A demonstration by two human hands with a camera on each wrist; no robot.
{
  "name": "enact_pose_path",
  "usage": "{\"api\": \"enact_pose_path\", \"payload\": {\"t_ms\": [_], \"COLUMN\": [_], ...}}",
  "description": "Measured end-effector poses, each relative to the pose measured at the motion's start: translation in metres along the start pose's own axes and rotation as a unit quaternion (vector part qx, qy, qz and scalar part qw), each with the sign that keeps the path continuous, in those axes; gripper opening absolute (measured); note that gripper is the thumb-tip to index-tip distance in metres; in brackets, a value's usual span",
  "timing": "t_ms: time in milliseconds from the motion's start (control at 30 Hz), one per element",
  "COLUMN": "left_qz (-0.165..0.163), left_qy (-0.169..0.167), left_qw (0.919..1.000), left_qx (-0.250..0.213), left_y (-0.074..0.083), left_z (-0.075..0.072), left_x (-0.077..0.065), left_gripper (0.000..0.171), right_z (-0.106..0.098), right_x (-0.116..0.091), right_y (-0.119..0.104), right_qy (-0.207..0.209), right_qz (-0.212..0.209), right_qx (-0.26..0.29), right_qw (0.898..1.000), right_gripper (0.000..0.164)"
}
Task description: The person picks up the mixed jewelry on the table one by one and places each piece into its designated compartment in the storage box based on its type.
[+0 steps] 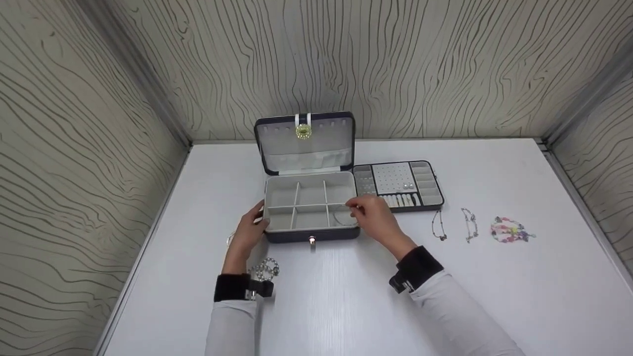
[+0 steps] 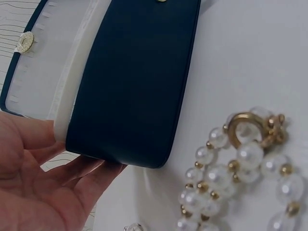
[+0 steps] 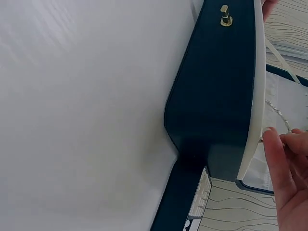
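Observation:
A dark blue jewelry box (image 1: 287, 237) stands with its lid (image 1: 306, 144) up, its pale inside split into several compartments. My left hand (image 1: 246, 235) holds the box's left side, thumb at the cream rim and fingers against the outer wall, as the left wrist view shows. Over the front right compartment, my right hand (image 1: 375, 217) pinches a thin bracelet (image 3: 280, 114) between thumb and fingertips. The bracelet's loop hangs down into that compartment. Below my left hand lies a pearl bracelet (image 2: 216, 178) with gold beads and a round clasp.
Right of the box sits a jewelry tray (image 1: 443, 203) with small compartments, a stud panel and ring slots. Farther right on the table lie a thin bracelet (image 1: 438, 227), a chain bracelet (image 1: 470, 225) and colourful beaded jewelry (image 1: 509, 231). Patterned walls (image 1: 395, 64) enclose the table.

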State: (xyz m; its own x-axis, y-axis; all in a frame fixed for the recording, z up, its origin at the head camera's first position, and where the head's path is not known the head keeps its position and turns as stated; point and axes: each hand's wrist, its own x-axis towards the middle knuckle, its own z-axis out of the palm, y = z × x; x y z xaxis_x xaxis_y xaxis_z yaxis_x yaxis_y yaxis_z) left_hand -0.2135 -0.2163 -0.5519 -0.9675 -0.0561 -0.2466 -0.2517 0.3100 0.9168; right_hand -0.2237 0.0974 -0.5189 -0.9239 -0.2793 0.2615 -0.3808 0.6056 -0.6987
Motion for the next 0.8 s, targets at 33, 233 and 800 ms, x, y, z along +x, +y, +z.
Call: {"api": "enact_pose_path", "payload": {"t_ms": [33, 233, 800], "left_qz": [-0.002, -0.003, -0.01], "left_qy": [0.0, -0.002, -0.008], "left_qw": [1.0, 1.0, 0.9998], "left_qx": [0.002, 0.008, 0.013], "left_y": [0.0, 0.001, 0.002], "left_z": [0.0, 0.0, -0.002], "left_x": [0.0, 0.001, 0.001], "left_gripper": [0.058, 0.058, 0.059], "right_z": [0.001, 0.007, 0.02], "right_x": [0.002, 0.008, 0.02], "right_y": [0.0, 0.004, 0.015], "right_qy": [-0.001, -0.024, -0.106], "right_qz": [-0.001, -0.008, -0.082], "right_qx": [-0.009, -0.051, -0.188], "right_qw": [1.0, 0.998, 0.973], "right_gripper": [0.016, 0.015, 0.015]}}
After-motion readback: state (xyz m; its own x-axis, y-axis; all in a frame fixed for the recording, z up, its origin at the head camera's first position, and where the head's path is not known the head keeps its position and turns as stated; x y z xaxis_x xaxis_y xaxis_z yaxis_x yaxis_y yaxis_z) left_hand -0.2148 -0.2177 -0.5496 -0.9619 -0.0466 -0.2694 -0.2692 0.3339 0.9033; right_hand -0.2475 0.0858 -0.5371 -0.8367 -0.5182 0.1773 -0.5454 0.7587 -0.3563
